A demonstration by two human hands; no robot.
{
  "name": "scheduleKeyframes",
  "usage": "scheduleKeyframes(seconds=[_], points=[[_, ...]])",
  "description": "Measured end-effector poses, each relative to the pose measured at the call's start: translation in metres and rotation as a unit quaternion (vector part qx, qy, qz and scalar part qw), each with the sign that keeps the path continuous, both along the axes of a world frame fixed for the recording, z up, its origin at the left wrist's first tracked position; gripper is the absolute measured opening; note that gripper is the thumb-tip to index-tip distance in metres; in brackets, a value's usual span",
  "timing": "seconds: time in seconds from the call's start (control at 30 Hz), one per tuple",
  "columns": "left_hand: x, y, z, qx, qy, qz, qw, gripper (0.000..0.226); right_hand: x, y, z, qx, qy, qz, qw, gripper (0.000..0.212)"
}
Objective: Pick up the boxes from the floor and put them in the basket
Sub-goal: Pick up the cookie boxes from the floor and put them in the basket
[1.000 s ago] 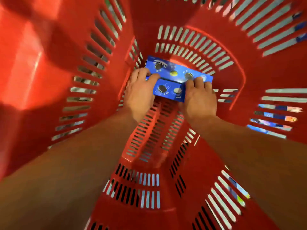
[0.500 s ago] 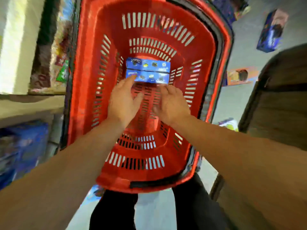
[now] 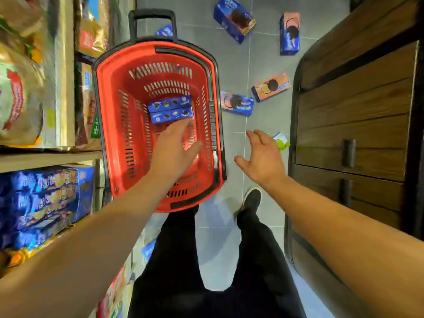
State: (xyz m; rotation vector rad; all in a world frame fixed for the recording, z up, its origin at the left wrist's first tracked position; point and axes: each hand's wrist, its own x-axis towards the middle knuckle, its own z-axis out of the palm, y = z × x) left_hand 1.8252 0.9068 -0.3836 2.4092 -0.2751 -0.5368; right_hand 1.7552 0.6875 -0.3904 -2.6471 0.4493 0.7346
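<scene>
Left grip (image 3: 172,150) spread above the basket (image 3: 110,125), two blue boxes (image 3: 171,109) just beyond; right grip (image 3: 261,154) spread over the floor (image 3: 263,53).

Shelving (image 3: 65,72): a pale upright post and a shelf board run down the left side of the view.
Upper shelf goods (image 3: 20,88): gold and brown bags with red labels, blurred, packed side by side.
Lower shelf goods (image 3: 46,203): blue printed packs stacked in layers under the shelf board.
Wooden cabinet (image 3: 358,125): dark brown horizontal planks with black edging on the right; a dark handle (image 3: 348,152) sits on its front.
Floor (image 3: 229,239): grey tiles with pale grout lines.
Trousers (image 3: 179,260): black, on both legs.
Shoe (image 3: 252,199): dark with a pale sole edge, standing on the tiles near the cabinet.
</scene>
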Motion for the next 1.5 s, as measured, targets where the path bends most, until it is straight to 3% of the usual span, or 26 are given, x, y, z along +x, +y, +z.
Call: scheduleKeyframes(seconds=[0.37, 0.47, 0.57, 0.7, 0.87, 1.0, 1.17, 1.33, 1.5], points=[[-0.065, -0.176, 0.015, 0.033, 0.011, -0.035, 0.999, 0.065, -0.094, -0.191, 0.006, -0.025, 0.017, -0.055, 0.998, 0.078], [-0.080, -0.212, 0.005, 0.048, 0.005, -0.023, 0.999, 0.065, -0.104, -0.228, 0.001, -0.006, 0.005, -0.064, 0.998, 0.070], [-0.093, -0.243, -0.009, 0.051, 0.016, -0.018, 0.998, 0.062, -0.105, -0.263, -0.012, -0.014, 0.002, -0.036, 0.999, 0.061], [-0.100, -0.265, -0.037, 0.071, 0.042, -0.041, 0.996, 0.066, -0.095, -0.286, -0.049, -0.061, 0.034, 0.049, 0.996, 0.063], [-0.102, -0.272, -0.104, 0.085, 0.069, -0.064, 0.992, 0.073, -0.080, -0.284, -0.120, -0.090, 0.040, 0.134, 0.986, 0.063], [-0.113, -0.269, -0.179, 0.093, 0.079, -0.050, 0.991, 0.071, -0.078, -0.282, -0.197, -0.067, 0.062, 0.128, 0.988, 0.060], [-0.120, -0.283, -0.287, 0.085, 0.129, -0.058, 0.986, 0.076, -0.088, -0.293, -0.313, -0.031, 0.120, 0.103, 0.987, 0.082], [-0.129, -0.309, -0.396, 0.078, 0.167, -0.073, 0.980, 0.077, -0.085, -0.318, -0.406, -0.016, 0.071, 0.104, 0.992, 0.067], [-0.129, -0.340, -0.483, 0.047, 0.182, -0.061, 0.980, 0.080, -0.063, -0.340, -0.492, -0.058, 0.122, 0.145, 0.980, 0.102]])
